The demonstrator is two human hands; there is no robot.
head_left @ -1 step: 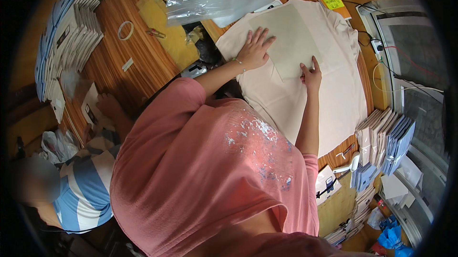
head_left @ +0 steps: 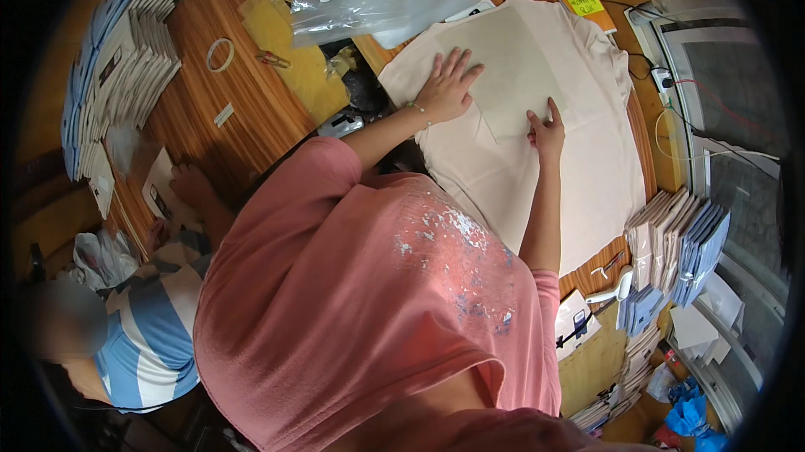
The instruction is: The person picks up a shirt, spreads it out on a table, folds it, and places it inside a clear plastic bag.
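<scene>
On the cream T-shirt (head_left: 579, 175), the left hand (head_left: 444, 87) and right hand (head_left: 547, 129) press a paper sheet (head_left: 511, 66) with flat, spread fingers, so folding probably needs a firm hold first.

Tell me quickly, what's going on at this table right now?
A person in a pink shirt leans over a cream T-shirt spread flat on the wooden table. A pale rectangular sheet lies on the garment. The left hand presses flat at the sheet's left edge; the right hand rests at its lower corner.
</scene>
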